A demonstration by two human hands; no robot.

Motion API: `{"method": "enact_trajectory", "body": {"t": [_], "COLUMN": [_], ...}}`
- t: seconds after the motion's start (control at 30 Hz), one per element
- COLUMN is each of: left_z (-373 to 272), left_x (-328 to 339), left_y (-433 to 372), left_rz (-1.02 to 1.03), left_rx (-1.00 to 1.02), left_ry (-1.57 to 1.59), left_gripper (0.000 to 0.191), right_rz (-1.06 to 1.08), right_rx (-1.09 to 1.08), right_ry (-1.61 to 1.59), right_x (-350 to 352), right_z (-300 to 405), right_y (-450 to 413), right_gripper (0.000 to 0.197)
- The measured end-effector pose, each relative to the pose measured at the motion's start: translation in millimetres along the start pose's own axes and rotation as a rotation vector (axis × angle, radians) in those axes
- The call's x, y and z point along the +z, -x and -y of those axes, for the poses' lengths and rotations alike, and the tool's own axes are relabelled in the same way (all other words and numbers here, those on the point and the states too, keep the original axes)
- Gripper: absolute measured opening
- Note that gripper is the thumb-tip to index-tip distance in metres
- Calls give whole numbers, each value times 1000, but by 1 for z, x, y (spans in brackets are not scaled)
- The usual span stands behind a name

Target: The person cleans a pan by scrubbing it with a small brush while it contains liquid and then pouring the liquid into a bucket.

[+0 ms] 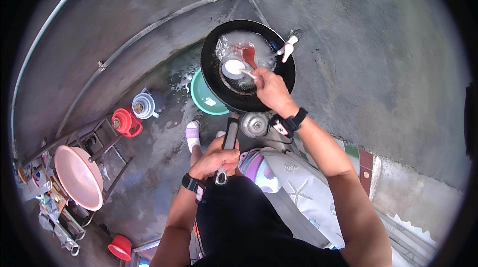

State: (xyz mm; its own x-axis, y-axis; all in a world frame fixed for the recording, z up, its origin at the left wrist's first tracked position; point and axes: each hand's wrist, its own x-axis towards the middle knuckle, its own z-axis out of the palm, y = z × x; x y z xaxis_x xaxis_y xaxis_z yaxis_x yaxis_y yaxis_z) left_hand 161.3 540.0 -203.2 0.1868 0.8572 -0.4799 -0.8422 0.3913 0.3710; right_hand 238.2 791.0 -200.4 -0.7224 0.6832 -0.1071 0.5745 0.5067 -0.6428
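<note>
A large black wok [285, 80] is tilted over the wet floor, with cloudy, foamy water [229, 41] inside it. My left hand [214, 158] is wrapped around the wok's grey and black handle [230, 132]. My right hand [274, 89] reaches over the wok's near rim, gripping the light handle of a round dish brush [234, 68]. The brush head has a white back and bluish bristles, and rests against the wok's inner side. Beside it lies a reddish-brown spatula [249, 54]; its handle runs towards my right hand, and I cannot tell whether my fingers hold it too.
A white tap [288, 49] juts from the wall over the wok's right rim. Under the wok sits a green basin [205, 99], with a metal kettle [255, 125] nearby. Red [125, 120] and blue [146, 105] thermos flasks stand left; a pink basin [76, 177] leans on a rack.
</note>
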Motion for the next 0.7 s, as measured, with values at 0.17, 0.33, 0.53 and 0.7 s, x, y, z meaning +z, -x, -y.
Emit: {"method": "enact_trajectory", "body": {"t": [0.17, 0.33, 0.53, 0.7], "left_z": [-3, -8, -10, -9], "left_x": [-3, 1, -3, -4], "left_y": [6, 3, 7, 3], "left_rz": [-6, -5, -10, -13], "left_rx": [-24, -28, -37, -23], "left_ry": [59, 27, 72, 29], "left_gripper": [15, 13, 13, 13], "right_rz": [194, 80, 119, 121], "right_rx": [51, 32, -5, 120], "right_ry": [8, 10, -78, -157], "right_x": [-12, -9, 0, 9], "right_z": [0, 2, -2, -30], "right_y": [38, 25, 26, 23], "right_gripper": [19, 17, 18, 16]}}
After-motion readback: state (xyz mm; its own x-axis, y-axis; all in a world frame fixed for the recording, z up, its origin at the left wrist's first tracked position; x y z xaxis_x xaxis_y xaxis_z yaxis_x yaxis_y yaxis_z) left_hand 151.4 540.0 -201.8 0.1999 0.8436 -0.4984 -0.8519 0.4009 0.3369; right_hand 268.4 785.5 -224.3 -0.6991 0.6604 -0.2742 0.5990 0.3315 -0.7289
